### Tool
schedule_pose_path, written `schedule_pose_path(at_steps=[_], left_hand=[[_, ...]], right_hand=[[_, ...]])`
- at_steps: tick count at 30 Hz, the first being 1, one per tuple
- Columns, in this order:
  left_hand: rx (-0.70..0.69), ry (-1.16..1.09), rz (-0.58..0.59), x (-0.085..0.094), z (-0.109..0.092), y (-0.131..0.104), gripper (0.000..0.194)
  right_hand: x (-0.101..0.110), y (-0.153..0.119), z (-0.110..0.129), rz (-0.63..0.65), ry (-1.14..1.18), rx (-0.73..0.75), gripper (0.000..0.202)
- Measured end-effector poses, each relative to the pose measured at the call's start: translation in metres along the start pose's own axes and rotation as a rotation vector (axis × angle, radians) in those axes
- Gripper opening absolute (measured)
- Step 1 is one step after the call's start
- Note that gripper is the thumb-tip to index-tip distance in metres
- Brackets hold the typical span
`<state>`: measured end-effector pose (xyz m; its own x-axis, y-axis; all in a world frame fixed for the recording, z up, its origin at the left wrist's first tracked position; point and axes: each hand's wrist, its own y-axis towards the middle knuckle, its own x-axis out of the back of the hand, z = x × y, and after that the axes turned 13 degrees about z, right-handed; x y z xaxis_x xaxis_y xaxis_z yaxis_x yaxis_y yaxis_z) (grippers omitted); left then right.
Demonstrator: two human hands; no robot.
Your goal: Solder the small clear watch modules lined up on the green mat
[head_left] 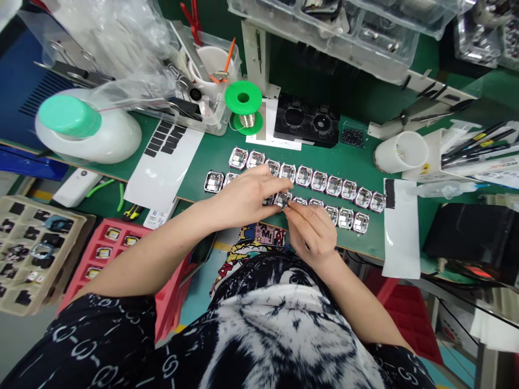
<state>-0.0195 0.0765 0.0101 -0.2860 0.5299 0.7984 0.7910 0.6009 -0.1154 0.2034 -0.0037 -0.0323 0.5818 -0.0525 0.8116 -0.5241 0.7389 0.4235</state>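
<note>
Watch case (281, 200) is held at the near edge of the green bench (194, 186), gripped by fingertips of the left hand (251, 193) and pinched at its right by the right hand (313, 229); it could be dropped, or neighbouring cases nudged, if fingers slip in such tight spacing. Ten open cases are counted in the far row (304, 176); the near row (345, 218) is partly hidden by the left hand, total not countable. Beyond, one green spool (244, 108) is seen, plus one white bottle (115, 140) at far left.

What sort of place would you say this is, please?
Probably an electronics assembly workbench, judging by two rows of open watch cases, a green spool of solder-like wire, and clear plastic bins of small parts.
</note>
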Motion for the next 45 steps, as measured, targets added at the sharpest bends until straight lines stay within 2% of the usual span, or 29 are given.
schedule_pose_path(at_steps=[8, 17, 28, 37, 40, 45], left_hand=[[-0.008, -0.005, 0.0, -0.001, 0.001, 0.0, 0.037], [-0.008, -0.006, 0.0, -0.001, 0.002, 0.001, 0.034], [-0.01, 0.007, 0.011, 0.0, 0.002, 0.002, 0.036], [-0.034, -0.005, 0.005, 0.0, 0.0, 0.0, 0.039], [-0.063, -0.033, -0.013, 0.0, -0.005, 0.001, 0.042], [-0.074, -0.049, -0.027, -0.004, -0.019, 0.008, 0.049]], right_hand=[[0.002, 0.0, 0.001, -0.059, 0.049, -0.084, 0.044], [0.003, 0.003, 0.001, 0.044, -0.016, -0.014, 0.045], [0.004, 0.001, 0.001, -0.036, 0.024, -0.096, 0.043], [0.032, -0.01, -0.004, -0.11, 0.132, -0.162, 0.041], [0.035, -0.017, -0.005, -0.084, 0.15, -0.163, 0.04], [0.029, -0.023, -0.007, -0.009, 0.17, -0.126, 0.039]])
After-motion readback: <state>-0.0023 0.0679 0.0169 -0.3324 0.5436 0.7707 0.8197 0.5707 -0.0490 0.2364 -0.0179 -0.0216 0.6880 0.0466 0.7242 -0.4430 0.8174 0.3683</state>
